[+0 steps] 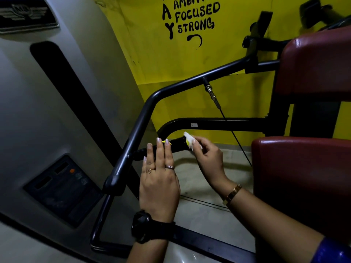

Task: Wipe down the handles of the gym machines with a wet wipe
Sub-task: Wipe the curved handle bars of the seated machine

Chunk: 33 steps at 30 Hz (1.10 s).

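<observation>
A short black handle with a yellow end sticks out sideways from the machine's dark curved bar. My right hand pinches a white wet wipe and holds it against the handle's yellow right end. My left hand is in front of the handle's left part with its fingers straight and together; whether the fingertips touch the handle is unclear. The left wrist wears a black watch, the right a gold one.
A grey machine shroud with a dark label panel fills the left. Red seat pad and red back pad stand at right. A thin cable hangs from the upper bar. Behind is a yellow wall with black lettering.
</observation>
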Each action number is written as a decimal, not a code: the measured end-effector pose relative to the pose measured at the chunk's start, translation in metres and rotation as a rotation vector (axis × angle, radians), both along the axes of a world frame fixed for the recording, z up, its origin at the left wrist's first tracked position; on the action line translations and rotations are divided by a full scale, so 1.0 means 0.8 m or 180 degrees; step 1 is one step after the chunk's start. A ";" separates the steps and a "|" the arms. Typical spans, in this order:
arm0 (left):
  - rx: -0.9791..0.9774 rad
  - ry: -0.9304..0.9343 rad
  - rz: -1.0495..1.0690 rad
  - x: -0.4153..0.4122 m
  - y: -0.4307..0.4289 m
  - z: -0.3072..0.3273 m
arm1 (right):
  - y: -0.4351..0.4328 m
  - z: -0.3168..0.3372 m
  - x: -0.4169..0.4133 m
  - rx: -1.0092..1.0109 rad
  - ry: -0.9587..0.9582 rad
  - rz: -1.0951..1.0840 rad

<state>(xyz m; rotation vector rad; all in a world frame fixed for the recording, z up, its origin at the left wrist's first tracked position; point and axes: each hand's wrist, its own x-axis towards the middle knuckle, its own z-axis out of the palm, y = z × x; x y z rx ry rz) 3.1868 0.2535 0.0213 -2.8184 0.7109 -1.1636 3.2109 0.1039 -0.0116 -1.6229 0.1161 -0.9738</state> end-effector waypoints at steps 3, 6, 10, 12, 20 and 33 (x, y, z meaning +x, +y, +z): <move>0.0026 0.0005 0.0005 0.001 0.000 0.000 | 0.013 -0.023 -0.013 -0.0014 -0.0216 -0.0219; 0.0004 0.0008 0.0011 0.000 0.000 0.000 | 0.016 -0.016 -0.012 -0.0540 -0.0511 -0.0405; 0.0016 0.0032 0.0028 -0.001 0.000 0.000 | -0.002 0.014 0.003 -0.0578 -0.0055 0.0038; -0.0011 0.0027 0.0034 -0.001 0.000 0.000 | -0.006 0.011 0.003 -0.0085 0.0279 0.0330; 0.0022 0.0066 0.0037 0.001 0.000 0.000 | 0.036 -0.011 -0.027 0.0841 0.0174 0.0585; 0.0003 0.0095 0.0027 0.000 0.000 0.000 | 0.050 -0.017 -0.036 -0.0407 0.0130 0.0250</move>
